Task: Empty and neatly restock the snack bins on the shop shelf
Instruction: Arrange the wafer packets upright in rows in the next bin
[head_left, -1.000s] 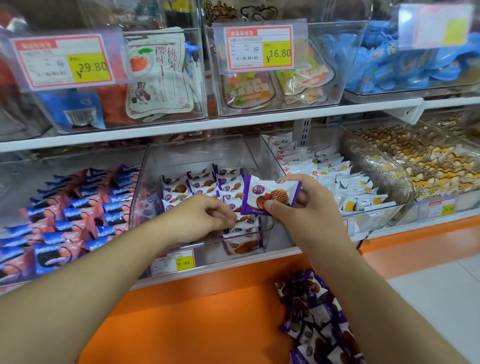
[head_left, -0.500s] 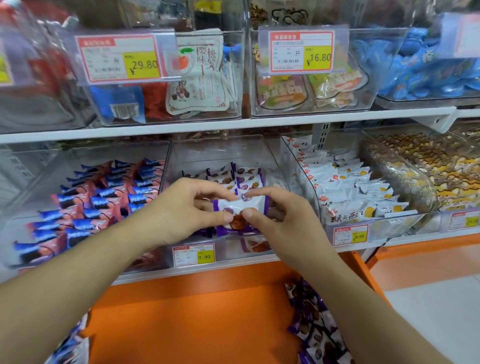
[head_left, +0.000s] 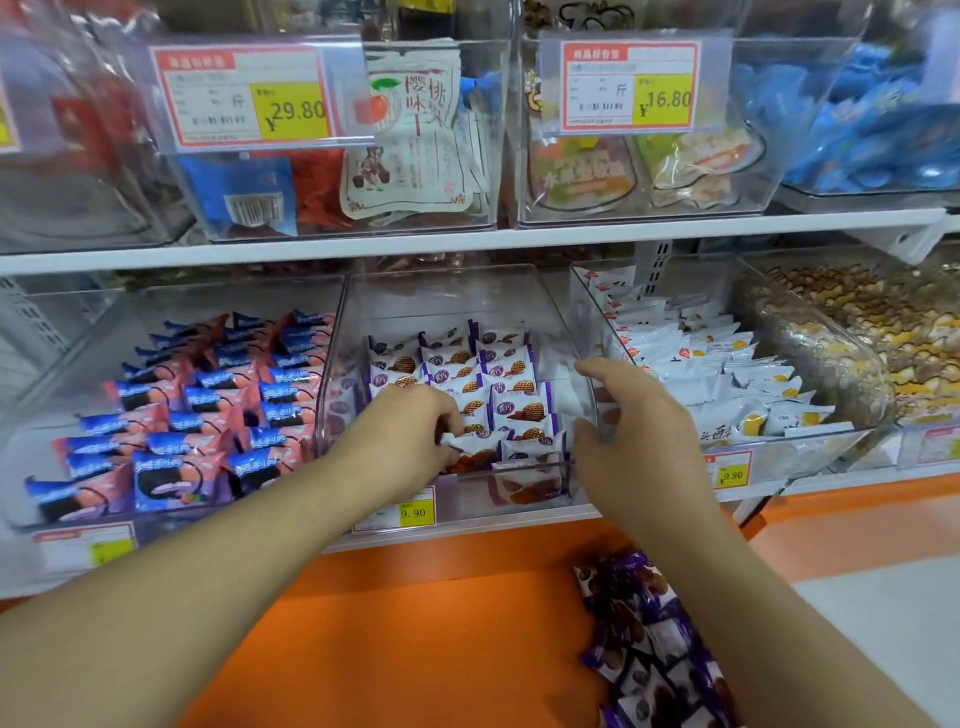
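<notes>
— Shop shelves, right? What is all around?

— Yes. An upper white shelf (head_left: 467, 241) holds clear boxes with price tags (head_left: 244, 96). One box has white bags with red writing (head_left: 410, 135). Low down is an orange panel (head_left: 415, 623). A heap of purple packs (head_left: 649, 639) lies by its right side, partly hidden by the right arm.

— And the lower shelf?

— Clear bins stand side by side. The left bin (head_left: 171, 519) is full of blue and pink packs (head_left: 208, 410) in rows. The right bin (head_left: 810, 441) holds white packs (head_left: 701, 353). Past it, at the right edge, sit brown and yellow sweets (head_left: 893, 332).

— Where are the waffle snacks?

— In the middle bin (head_left: 457, 291). Purple and white waffle packs (head_left: 498, 379) stand in neat rows toward its front. The back part is bare.

— What are the hands doing?

— They are apart. The left hand (head_left: 410, 431) reaches over the front edge, and its fingers are curled on a front waffle pack (head_left: 475, 449). The right hand (head_left: 634, 431) is at the bin's right front corner, its fingers curled round the clear side wall.
</notes>
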